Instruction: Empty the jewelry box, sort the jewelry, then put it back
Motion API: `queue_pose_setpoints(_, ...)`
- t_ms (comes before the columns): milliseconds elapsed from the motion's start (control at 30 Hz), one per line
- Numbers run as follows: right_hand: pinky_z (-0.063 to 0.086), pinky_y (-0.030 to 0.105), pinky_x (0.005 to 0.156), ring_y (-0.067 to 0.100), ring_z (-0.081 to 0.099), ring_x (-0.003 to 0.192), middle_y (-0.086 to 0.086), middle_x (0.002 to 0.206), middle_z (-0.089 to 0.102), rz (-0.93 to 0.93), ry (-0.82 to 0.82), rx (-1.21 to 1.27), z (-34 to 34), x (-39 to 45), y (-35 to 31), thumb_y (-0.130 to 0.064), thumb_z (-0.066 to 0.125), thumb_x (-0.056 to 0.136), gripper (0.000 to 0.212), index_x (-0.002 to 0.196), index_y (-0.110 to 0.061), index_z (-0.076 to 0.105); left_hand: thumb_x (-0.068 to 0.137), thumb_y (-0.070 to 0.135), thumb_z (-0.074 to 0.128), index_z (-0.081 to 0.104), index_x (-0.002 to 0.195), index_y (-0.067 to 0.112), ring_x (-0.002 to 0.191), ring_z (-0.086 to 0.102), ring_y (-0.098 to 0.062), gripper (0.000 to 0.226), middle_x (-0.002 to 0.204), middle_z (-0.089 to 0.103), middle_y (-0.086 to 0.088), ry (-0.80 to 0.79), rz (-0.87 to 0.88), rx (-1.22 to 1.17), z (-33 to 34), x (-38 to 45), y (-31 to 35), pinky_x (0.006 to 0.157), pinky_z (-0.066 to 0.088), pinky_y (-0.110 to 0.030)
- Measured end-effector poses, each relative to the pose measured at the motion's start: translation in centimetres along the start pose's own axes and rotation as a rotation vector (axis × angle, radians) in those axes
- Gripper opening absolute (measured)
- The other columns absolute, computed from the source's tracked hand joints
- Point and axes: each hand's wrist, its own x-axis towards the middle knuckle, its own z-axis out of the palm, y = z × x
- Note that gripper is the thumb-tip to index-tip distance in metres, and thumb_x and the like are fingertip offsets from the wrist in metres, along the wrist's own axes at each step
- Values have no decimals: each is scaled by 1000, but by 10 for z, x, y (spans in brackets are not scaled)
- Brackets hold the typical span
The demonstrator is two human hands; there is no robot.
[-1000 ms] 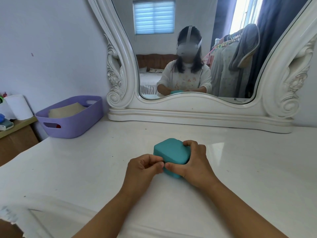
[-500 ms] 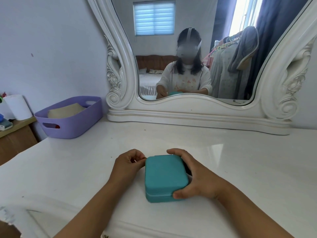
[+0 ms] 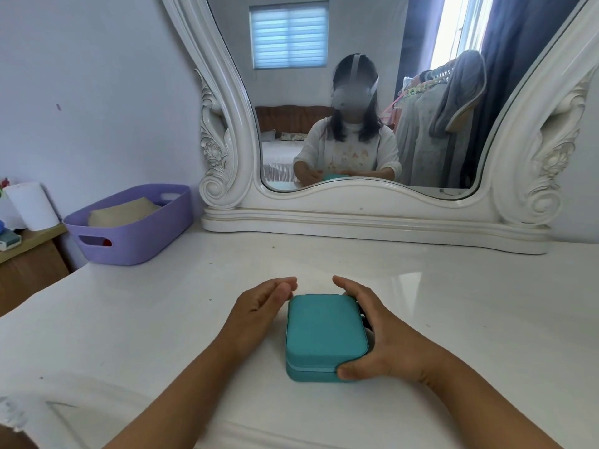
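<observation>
Head view, item record: teal jewelry box [image 3: 325,333], lid closed, flat on white tabletop [image 3: 162,319], near front edge. Change since half a second ago: left hand [image 3: 259,311] has released its pinch at the box's far left corner; fingers now straight and relaxed, beside the box's left edge. Right hand [image 3: 377,335] wraps the box's right side, fingers curled over the far corner, thumb on the near corner. Purple basket [image 3: 136,234] far left; ornate mirror [image 3: 372,218] behind.
</observation>
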Motion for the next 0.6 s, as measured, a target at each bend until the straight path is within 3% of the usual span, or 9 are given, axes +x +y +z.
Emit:
queue_pose_setpoints(67,43,25,102,-4,34,122,-27,129,25,14,38,-15,-1,-4,2,-33,83,49,110,129,-61,12,64,65,63,47,121,43,116,51,7,63,128,53,21,-240,28,-29,3,-9,7,97,40,-13)
queue_pose_setpoints(167,44,21,98,-6,32,121,-26,128,23,35,76,-35,-1,-11,4,-33,84,51,116,133,-57,6,50,45,83,18,129,57,125,34,14,104,136,29,34,-443,37,150,12,-17,12,98,36,-10)
queue_pose_setpoints(300,43,15,92,-10,32,119,-27,126,23,62,102,-53,-2,-22,6,-37,84,52,119,133,-58,0,52,41,87,8,139,50,127,31,9,118,139,29,27,-402,87,234,24,-19,13,104,34,-16)
queue_pose_setpoints(433,41,3,85,-22,27,114,-34,125,17,77,110,-50,-3,-29,11,-37,84,55,118,131,-60,-3,53,40,86,4,141,46,126,28,13,120,139,27,27,-392,108,258,32,-20,9,95,30,-5)
queue_pose_setpoints(600,39,7,88,-16,27,120,-30,129,17,78,117,-33,-2,-29,13,-36,83,56,118,133,-58,-3,53,43,84,2,139,50,123,25,19,119,137,23,32,-388,116,244,34,-19,5,94,30,-3)
